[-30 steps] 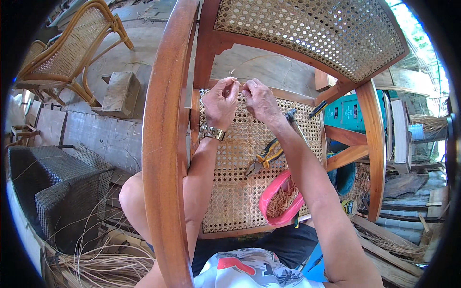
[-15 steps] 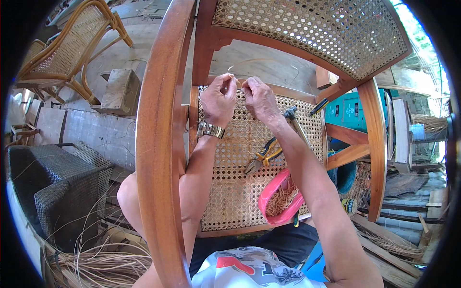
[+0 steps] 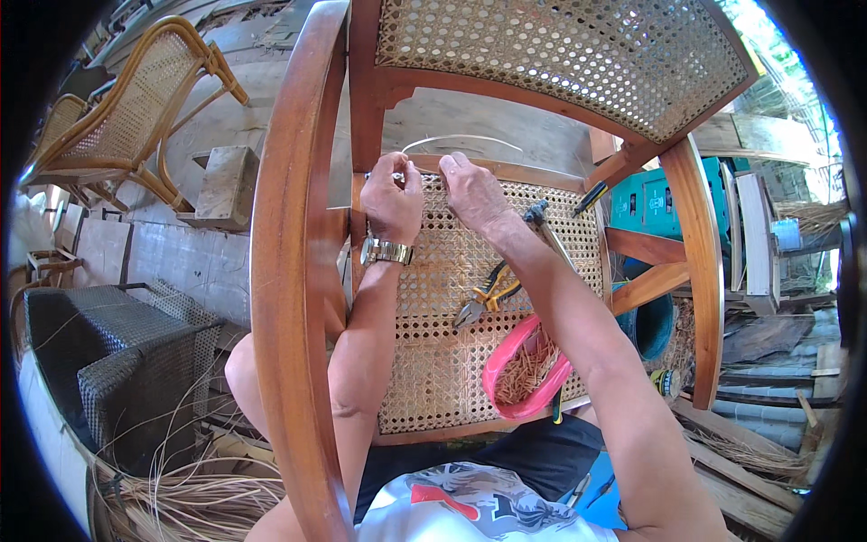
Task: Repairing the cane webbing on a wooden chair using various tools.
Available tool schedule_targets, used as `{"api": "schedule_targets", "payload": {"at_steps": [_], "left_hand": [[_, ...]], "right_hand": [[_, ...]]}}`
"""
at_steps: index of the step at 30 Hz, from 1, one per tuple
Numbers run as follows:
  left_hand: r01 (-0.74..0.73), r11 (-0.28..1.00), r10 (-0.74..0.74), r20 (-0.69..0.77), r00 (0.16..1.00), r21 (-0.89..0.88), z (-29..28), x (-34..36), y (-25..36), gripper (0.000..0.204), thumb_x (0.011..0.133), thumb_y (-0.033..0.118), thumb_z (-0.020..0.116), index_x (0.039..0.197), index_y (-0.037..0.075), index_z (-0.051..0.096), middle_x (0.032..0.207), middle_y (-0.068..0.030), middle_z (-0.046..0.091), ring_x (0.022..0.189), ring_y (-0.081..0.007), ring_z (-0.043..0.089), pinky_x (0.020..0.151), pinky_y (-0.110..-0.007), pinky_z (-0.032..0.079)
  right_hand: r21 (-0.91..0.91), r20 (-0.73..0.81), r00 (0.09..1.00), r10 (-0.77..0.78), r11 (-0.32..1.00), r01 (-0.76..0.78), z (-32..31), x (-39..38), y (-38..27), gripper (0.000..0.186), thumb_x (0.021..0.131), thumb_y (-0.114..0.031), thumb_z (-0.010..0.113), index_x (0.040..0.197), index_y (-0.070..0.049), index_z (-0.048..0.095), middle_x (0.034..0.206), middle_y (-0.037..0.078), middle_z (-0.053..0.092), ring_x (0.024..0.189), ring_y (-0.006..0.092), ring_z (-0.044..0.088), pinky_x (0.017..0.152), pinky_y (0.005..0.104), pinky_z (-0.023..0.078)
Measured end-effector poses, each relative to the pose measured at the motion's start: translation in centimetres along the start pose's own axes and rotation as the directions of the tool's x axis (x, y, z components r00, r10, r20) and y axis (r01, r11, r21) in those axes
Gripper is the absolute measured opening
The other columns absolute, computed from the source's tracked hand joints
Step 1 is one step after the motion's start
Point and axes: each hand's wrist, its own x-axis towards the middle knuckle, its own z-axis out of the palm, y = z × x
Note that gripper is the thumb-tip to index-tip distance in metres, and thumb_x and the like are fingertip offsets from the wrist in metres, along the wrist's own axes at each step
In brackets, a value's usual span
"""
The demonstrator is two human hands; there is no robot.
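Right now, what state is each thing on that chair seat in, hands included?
Left hand: pinching the cane strand at the seat's far rail.
Right hand: pinching it alongside.
Cane strand: arched beyond the rail.
Pliers: lying on the weave.
Pink bowl: tilted, holding pegs.

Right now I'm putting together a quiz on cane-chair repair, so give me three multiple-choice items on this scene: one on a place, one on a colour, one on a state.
1. Where do the pliers lie?
A. on the woven seat
B. on the floor
C. in the bowl

2. What colour is the bowl of small pegs?
A. green
B. pink
C. white

3. What are the hands doing?
A. resting in the lap
B. gripping the hammer
C. pinching a cane strand at the seat's far rail

Key: 1 A, they rest on the woven seat. 2 B, its rim is pink. 3 C, the left hand and right hand meet under the looped cane strand.
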Motion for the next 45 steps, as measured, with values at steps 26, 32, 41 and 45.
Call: {"api": "schedule_targets", "payload": {"at_steps": [26,32,41,45], "left_hand": [[0.054,0.998,-0.053,-0.021,0.998,0.024,0.1,-0.3,-1.1,0.016,0.086,0.006,0.078,0.1,0.005,0.071,0.083,-0.0055,0.074,0.066,-0.0114,0.066,0.063,-0.028,0.054],[0.12,0.993,-0.12,0.028,0.992,-0.005,0.1,-0.3,-0.7,0.016,0.085,0.005,0.077,0.1,0.006,0.07,0.08,-0.0076,0.073,0.065,-0.0175,0.068,0.061,-0.032,0.055],[0.124,0.992,-0.124,0.019,0.992,0.015,0.3,-0.2,-0.8,0.016,0.084,0.003,0.077,0.097,0.006,0.069,0.08,-0.0073,0.073,0.066,-0.0164,0.068,0.061,-0.031,0.054],[0.093,0.995,-0.094,0.021,0.995,0.029,0.1,-0.1,-0.5,0.016,0.085,0.004,0.077,0.098,0.006,0.069,0.08,-0.0076,0.073,0.066,-0.0164,0.068,0.061,-0.031,0.054]], "right_hand": [[0.387,-0.012,0.967,0.256,0.892,-0.232,-7.6,-10.8,4.1,0.04,0.091,-0.025,0.073,0.119,0.003,0.064,0.103,0.021,0.064,0.096,0.0347,0.064,0.091,0.0452,0.051],[0.074,0.326,0.773,0.544,0.801,-0.595,-10.1,-18.9,8.2,0.031,0.09,-0.028,0.073,0.1,-0.001,0.061,0.1,0.018,0.065,0.096,0.0357,0.065,0.087,0.0474,0.05],[0.334,0.029,0.904,0.426,0.849,-0.41,-7.8,-17.4,5.5,0.02,0.104,-0.024,0.056,0.114,-0.006,0.057,0.096,0.02,0.064,0.077,0.041,0.066,0.069,0.0502,0.05],[0.375,0.085,0.944,0.32,0.867,-0.328,-7.4,-13.0,2.9,0.022,0.106,-0.025,0.053,0.114,-0.005,0.057,0.083,0.019,0.063,0.075,0.0391,0.066,0.066,0.0492,0.05]]}}
